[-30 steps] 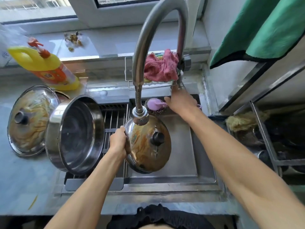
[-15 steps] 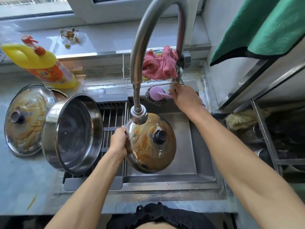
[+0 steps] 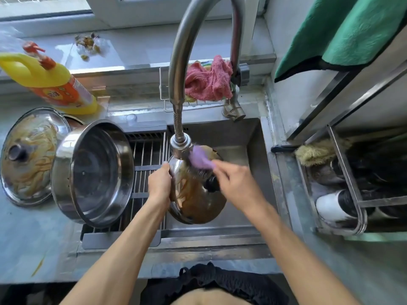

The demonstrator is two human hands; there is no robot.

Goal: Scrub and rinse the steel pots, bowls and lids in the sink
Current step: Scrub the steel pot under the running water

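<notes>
Now, head view, places told from the tap spout [image 3: 180, 144]:
Brush: the purple scrub brush [image 3: 199, 158] sits just right of and below the spout, its bristles pressed to the upper face of the lid [image 3: 198, 201]; a second ago it lay at the back of the sink, behind the spout.
Right hand: the right hand [image 3: 236, 183] is below and right of the spout, its fingers [image 3: 217, 165] narrow, pinching the brush handle; the brush is blurred, so the exact grip is hard to read.
Left hand: the left hand [image 3: 159, 183] is just below the spout on the left, fingers curled round the lid's left rim, holding it tilted over the sink [image 3: 253, 137].
Lid: greasy with brown streaks, black knob facing up-right, directly under the spout; no water stream can be made out.
Meaning: I judge that reaching for the tool is over and scrubbing of this lid is starting; rinsing is not yet done.
Waiting: the steel pot [image 3: 94, 172] leans on the drain rack left of the spout, and a second streaked lid [image 3: 28, 155] lies farther left on the bench [image 3: 33, 249], by the yellow detergent bottle [image 3: 50, 82].
Difference: the right hand has left the tap base for the lid; the lid is held much as before.
</notes>
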